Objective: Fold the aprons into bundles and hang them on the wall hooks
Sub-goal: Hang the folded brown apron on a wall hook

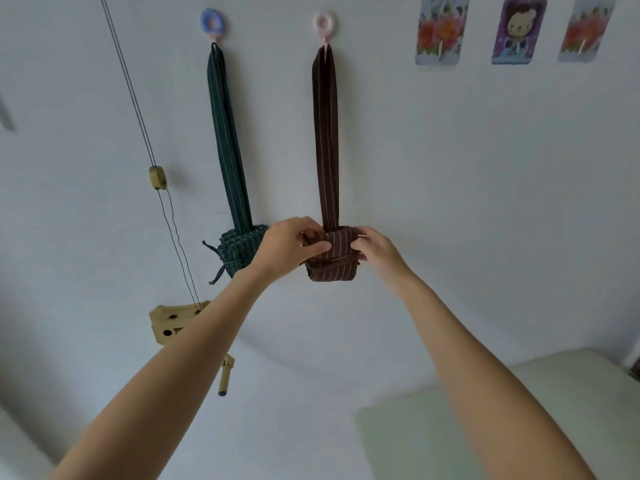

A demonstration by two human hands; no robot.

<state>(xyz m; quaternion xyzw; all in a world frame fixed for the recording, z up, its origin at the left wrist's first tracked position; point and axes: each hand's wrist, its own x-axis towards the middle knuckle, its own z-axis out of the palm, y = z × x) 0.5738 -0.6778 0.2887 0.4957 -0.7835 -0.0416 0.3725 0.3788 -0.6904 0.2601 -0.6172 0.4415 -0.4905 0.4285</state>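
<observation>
Brown apron [330, 252]: folded into a striped bundle, hanging by its long strap from the pink hook [325, 24] on the white wall [450, 168].
Left hand [289, 245]: at the left side of the brown bundle, thumb across the front, fingers curled round the upper edge — gripping it.
Right hand [375, 247]: at the right side of the same bundle, fingers pinching the cloth; the fingertips are partly hidden, so the exact hold is hard to make out.
Green apron [239, 249]: another striped bundle, just left of the left hand, hanging by its strap from the blue hook [212, 22], with loose ties trailing off its left side.
Picture cards [516, 29]: three in a row, high on the wall to the right.
Wooden pieces on cords [173, 320]: hanging at the left, partly behind the left forearm.
Pale table [415, 431]: near, lower right.
</observation>
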